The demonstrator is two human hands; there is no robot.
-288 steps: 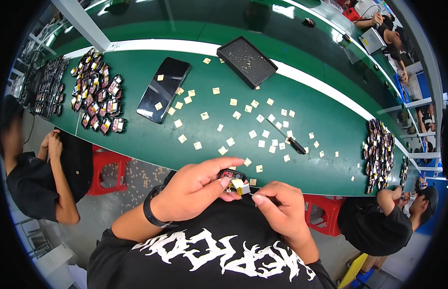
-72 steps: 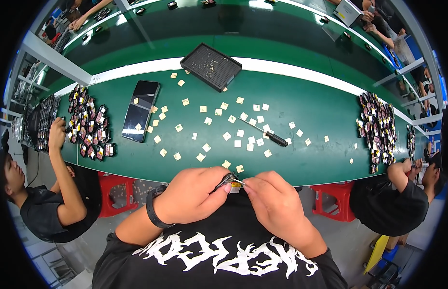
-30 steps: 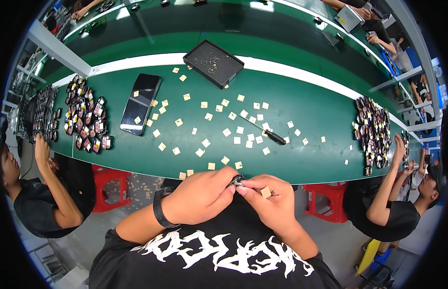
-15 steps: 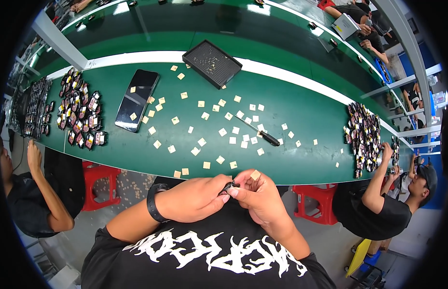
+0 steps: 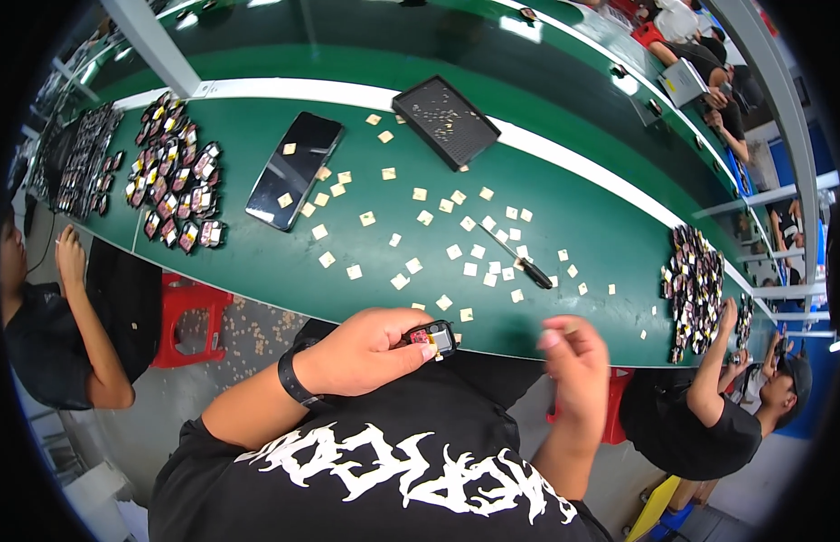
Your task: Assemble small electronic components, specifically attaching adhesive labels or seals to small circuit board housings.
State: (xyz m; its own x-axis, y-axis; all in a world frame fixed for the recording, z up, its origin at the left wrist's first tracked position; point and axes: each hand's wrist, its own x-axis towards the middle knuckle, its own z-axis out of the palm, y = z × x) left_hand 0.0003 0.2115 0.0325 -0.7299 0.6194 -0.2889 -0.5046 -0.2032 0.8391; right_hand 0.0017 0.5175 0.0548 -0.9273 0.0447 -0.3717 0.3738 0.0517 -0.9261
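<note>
My left hand (image 5: 361, 354) grips the open black device casing (image 5: 441, 338) at the near edge of the counter (image 5: 284, 271), inner side up, presumably for visibility, while my right hand (image 5: 573, 352) hovers apart, fingers half-curled, blurred, holding anything or not I can't tell.

The tabletop (image 5: 257, 262) is deep green, dotted with cream squares (image 5: 354, 271) (some with a faint darker mark); the device (image 5: 440, 339), black-framed, shows pink-red and silvery patches; phone (image 5: 295, 172) and tray (image 5: 472, 137) are black, stools (image 5: 192, 303) red, the shirt (image 5: 366, 510) black with jagged white lettering.
</note>
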